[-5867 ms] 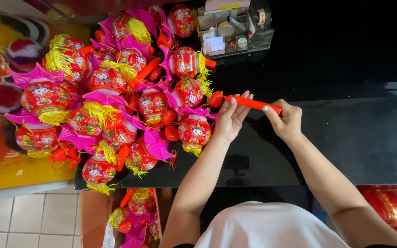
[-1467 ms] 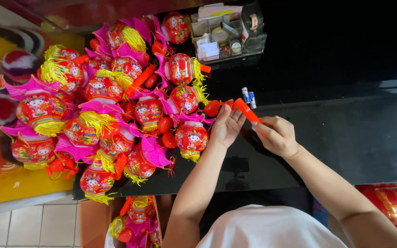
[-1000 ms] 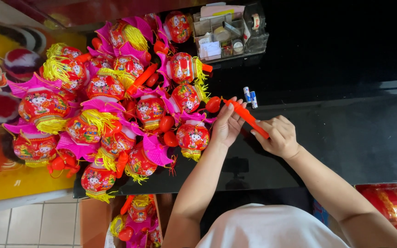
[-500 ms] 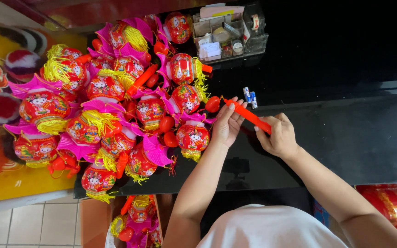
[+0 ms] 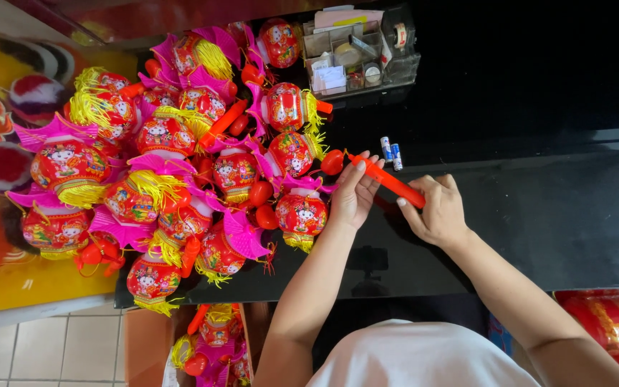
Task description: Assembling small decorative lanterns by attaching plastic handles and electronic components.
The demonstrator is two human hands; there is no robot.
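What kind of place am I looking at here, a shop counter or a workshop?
Probably a shop counter or small assembly bench: a heap of red toy lanterns on a black counter, a clear organiser of supplies, and more lanterns in a box below.

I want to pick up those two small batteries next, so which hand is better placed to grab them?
Probably the left hand: its fingertips sit just beside the batteries, while the right hand grips the red stick farther away.

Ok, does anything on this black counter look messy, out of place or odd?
Nothing looks damaged or spilled. The toy lanterns lie in a jumbled heap on the left, and two small batteries lie loose beyond the red stick that the left hand and right hand hold.
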